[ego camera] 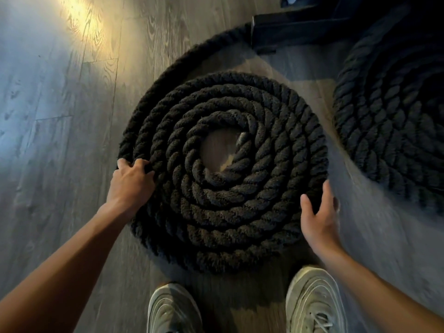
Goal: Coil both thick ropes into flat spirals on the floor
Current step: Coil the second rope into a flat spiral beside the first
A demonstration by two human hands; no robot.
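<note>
On the left, the left hand (131,180) is curled over the outer turn of the near coil (223,174), fingers hooked on the rope at the coil's left edge, forearm running up from the lower left. The coil lies flat on the wood floor (60,116), just ahead of the shoes (314,301), with a small bare gap at its centre. Its loose tail (192,56) leaves the left rim and arcs up and right toward the dark base (300,27), so the uncoiled rope lies beyond the left hand, which is the nearer one to feed it round. The right hand (317,212) is spread open, holding nothing, palm against the coil's right edge. Further right, apart from it, the second coil (394,131) looks already wound.
</note>
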